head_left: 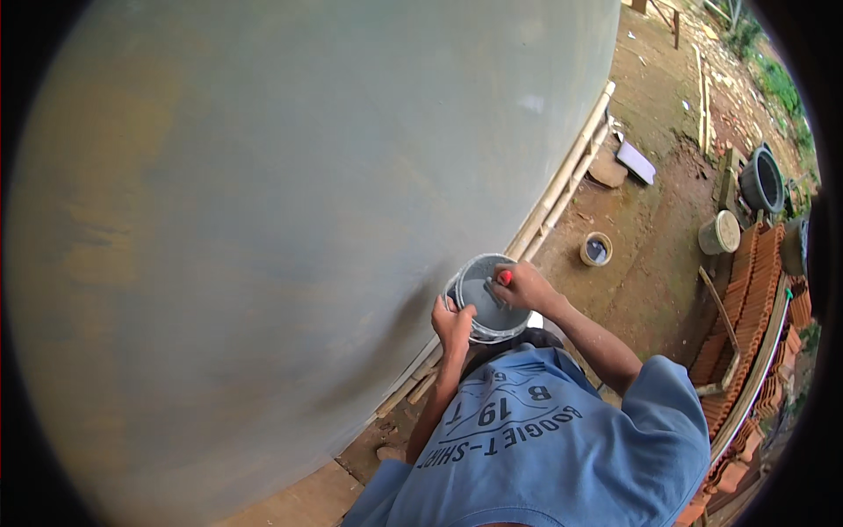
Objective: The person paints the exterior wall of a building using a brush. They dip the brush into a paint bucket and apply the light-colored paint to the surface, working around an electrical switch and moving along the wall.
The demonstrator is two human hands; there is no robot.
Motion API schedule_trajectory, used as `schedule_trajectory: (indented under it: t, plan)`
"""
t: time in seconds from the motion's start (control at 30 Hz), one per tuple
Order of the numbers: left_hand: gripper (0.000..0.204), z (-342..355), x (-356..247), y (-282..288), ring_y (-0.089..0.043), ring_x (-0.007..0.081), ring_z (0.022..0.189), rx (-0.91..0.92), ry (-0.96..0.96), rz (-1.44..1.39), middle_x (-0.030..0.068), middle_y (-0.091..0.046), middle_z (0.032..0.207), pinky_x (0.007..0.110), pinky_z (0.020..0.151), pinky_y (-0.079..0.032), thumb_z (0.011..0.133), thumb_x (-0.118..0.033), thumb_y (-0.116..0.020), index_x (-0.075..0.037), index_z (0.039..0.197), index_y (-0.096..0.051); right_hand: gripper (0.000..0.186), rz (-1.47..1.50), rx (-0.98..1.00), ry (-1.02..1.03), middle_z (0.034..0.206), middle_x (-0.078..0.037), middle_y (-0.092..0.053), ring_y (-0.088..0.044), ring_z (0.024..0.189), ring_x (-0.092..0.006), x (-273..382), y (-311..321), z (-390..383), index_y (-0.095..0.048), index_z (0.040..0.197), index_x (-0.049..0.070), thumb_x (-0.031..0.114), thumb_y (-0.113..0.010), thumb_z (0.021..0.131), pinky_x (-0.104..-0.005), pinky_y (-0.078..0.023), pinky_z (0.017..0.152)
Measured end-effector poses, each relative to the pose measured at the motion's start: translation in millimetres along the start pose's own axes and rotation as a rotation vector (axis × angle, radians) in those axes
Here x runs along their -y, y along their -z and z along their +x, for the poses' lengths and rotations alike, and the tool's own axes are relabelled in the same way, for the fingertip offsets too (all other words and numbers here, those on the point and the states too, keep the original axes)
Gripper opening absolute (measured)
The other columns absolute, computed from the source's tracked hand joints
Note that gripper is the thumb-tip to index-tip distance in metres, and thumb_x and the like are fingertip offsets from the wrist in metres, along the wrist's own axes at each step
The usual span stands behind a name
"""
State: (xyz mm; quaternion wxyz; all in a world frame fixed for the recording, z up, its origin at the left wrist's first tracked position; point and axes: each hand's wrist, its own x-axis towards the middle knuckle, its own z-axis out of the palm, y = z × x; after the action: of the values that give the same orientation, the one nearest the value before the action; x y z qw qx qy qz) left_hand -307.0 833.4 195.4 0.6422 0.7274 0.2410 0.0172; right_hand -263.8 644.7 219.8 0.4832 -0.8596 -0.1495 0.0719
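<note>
— Fingers first, please. What do I have at the centre of the frame?

— Fingers of my right hand (525, 286) are curled tight round a tool with a red handle (505, 277), whose working end dips into the bucket; I cannot tell whether it is a brush or a scraper. My left hand (453, 321) is clamped on the near rim of the same bucket, fingers folded over the edge.

— And the bucket itself?

— I see a small pale bucket (486, 303) just right of centre, held up between both hands, with grey paint inside. It sits right beside the big grey wall (290, 202) that fills the left and upper part of the frame.

— What lies further out?

— My forearms come up from the lower edge, out of a blue printed T-shirt (562, 439). Bamboo poles (562, 189) run along the foot of the wall, from centre toward the upper right. On the brown dirt ground (650, 255) to the right sits a small open paint tin (596, 249), well apart from the bucket. Farther right I see a white pail (720, 233), a dark tub (762, 180), and stacked red roof tiles (746, 307) along the right edge.
</note>
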Motion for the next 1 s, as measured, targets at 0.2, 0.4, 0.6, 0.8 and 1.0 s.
schedule_trajectory:
  t: [0.2, 0.4, 0.6, 0.8, 1.0]
  plan:
    - [0.031, -2.4, 10.0, 10.8, -0.044, 0.0129, 0.047, -0.017, 0.021, 0.089, -0.0008, -0.042, 0.064, 0.033, 0.038, -0.037, 0.061, 0.002, -0.070, -0.007, 0.073, -0.043, 0.012, 0.431, -0.077, -0.129, 0.074, -0.007, -0.068, -0.067, 0.064, -0.0157, 9.3, 43.5, 10.6, -0.067, 0.086, -0.003, 0.009, -0.066, 0.085, -0.0284, -0.054, 0.057]
    - [0.030, -1.5, 19.5, 19.1, -0.052, 0.0185, 0.048, -0.034, 0.012, 0.071, 0.0049, -0.052, 0.061, 0.036, 0.044, -0.045, 0.059, -0.007, -0.073, -0.003, 0.072, -0.046, 0.009, 0.767, 0.026, -0.054, 0.082, -0.014, -0.069, -0.072, 0.067, -0.0236, 119.2, 143.4, 56.7, -0.063, 0.092, -0.004, 0.005, -0.062, 0.089, -0.0320, -0.060, 0.054]
    - [0.033, 2.6, 28.4, 14.6, -0.057, 0.0223, 0.054, -0.067, 0.017, 0.140, 0.0085, -0.056, 0.065, 0.038, 0.052, -0.047, 0.058, -0.013, -0.075, -0.002, 0.073, -0.048, 0.016, 0.675, 0.018, 0.453, 0.090, -0.014, -0.067, -0.072, 0.078, -0.0248, 279.3, 229.4, 95.8, -0.062, 0.094, -0.005, 0.010, -0.063, 0.089, -0.0354, -0.063, 0.059]
    - [0.039, 4.6, 53.2, 19.8, -0.065, 0.0317, 0.070, -0.142, 0.028, 0.226, 0.0162, -0.065, 0.077, 0.041, 0.067, -0.050, 0.056, -0.021, -0.073, 0.000, 0.084, -0.057, 0.020, 0.617, 0.047, 0.901, 0.093, -0.014, -0.068, -0.072, 0.081, -0.0246, 430.6, 243.0, 113.4, -0.063, 0.098, -0.005, 0.013, -0.065, 0.090, -0.0345, -0.063, 0.066]
    - [0.039, -1.0, 51.1, 23.9, -0.064, 0.0338, 0.071, -0.157, 0.073, 0.240, 0.0172, -0.065, 0.077, 0.042, 0.067, -0.050, 0.056, -0.023, -0.072, -0.001, 0.084, -0.057, 0.022, 0.219, 0.183, 1.176, 0.099, -0.011, -0.067, -0.071, 0.088, -0.0219, 501.2, 226.0, 132.1, -0.063, 0.102, -0.003, 0.017, -0.066, 0.093, -0.0336, -0.063, 0.069]
